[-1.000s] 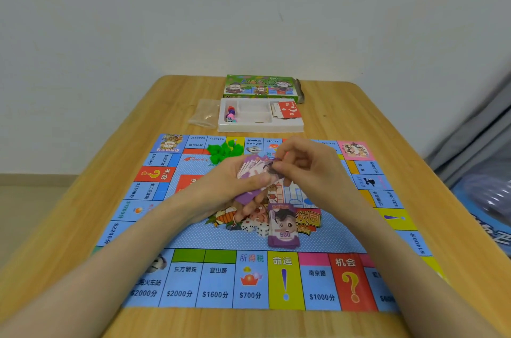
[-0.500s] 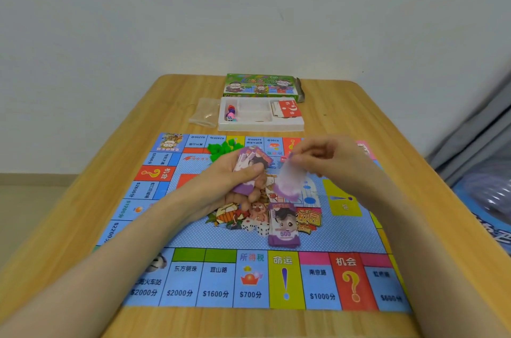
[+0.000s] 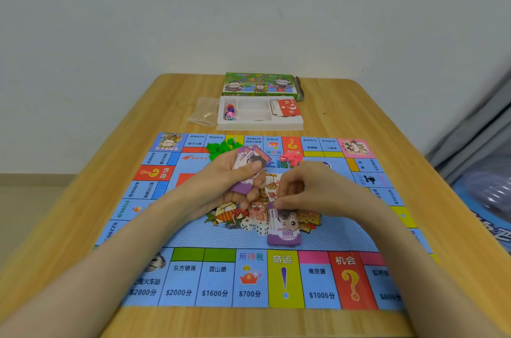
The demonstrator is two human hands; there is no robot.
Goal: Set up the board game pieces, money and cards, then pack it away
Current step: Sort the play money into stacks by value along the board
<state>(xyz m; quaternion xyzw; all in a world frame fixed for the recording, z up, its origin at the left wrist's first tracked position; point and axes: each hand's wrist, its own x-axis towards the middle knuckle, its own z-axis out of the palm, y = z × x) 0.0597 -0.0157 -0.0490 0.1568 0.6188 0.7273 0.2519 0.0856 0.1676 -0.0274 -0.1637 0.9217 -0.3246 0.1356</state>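
"Board [image 3: 193, 277] is open already, I see. How far are you with the rest?"

"About the middle of the setting up, I think. My left hand [image 3: 235, 180] grips a fan of purple notes [image 3: 250, 158]. My right hand [image 3: 312, 188] pinches the far edge of the pile of 500 notes [image 3: 284, 227], which lies on the board just on my side of that hand. Green houses [image 3: 221, 147] lie just beyond my left hand, red pieces [image 3: 293, 159] just beyond my right."

"And what is left?"

"Red cards [image 3: 289, 108] and small coloured pieces [image 3: 230, 112] are in the white tray [image 3: 260, 125], well beyond both hands, with the box [image 3: 260, 84] behind it. After that, all the packing."

"And the room?"

"A wooden table [image 3: 359, 105] against a plain white wall [image 3: 249, 6]."
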